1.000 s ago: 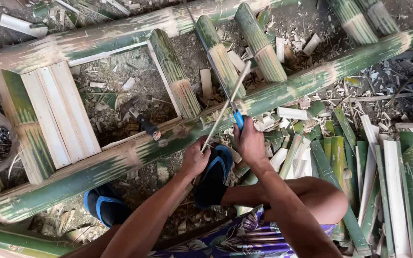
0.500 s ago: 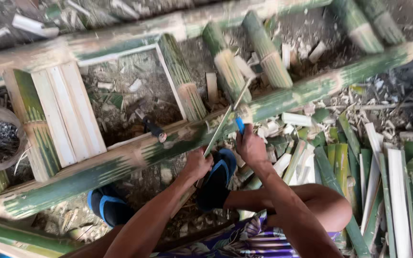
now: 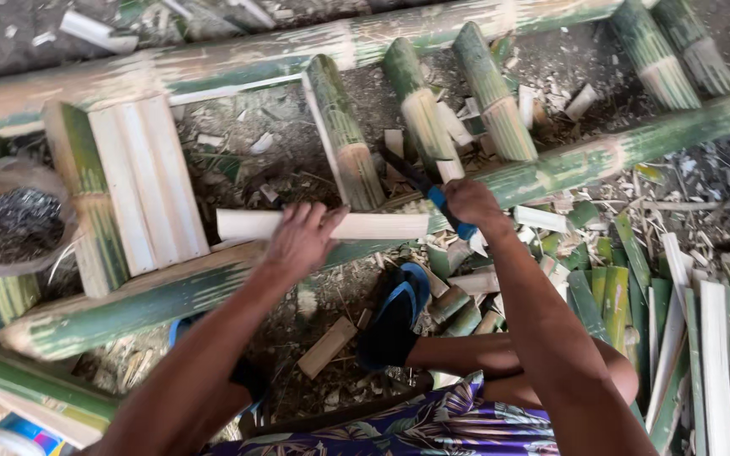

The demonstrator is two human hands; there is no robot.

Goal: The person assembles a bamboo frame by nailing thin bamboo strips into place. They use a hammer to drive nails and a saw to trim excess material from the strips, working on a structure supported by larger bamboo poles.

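My left hand (image 3: 302, 241) presses flat on a pale split bamboo slat (image 3: 382, 225) that lies lengthwise along the near green bamboo rail (image 3: 601, 156) of a ladder-like frame. My right hand (image 3: 471, 203) sits at the slat's right end, closed around a blue-handled knife (image 3: 438, 197) whose dark blade points up-left toward a crosspiece (image 3: 420, 105). Three pale slats (image 3: 141, 186) lie side by side across the frame at the left.
A round bowl of dark nails (image 3: 14, 219) sits at the far left. Several split bamboo strips (image 3: 703, 338) are piled at the right. My foot in a blue flip-flop (image 3: 394, 312) rests among chips and offcuts below the rail.
The slat, held slanted and upright between my hands before, now lies flat along the near rail. My left hand has moved up and left onto it.
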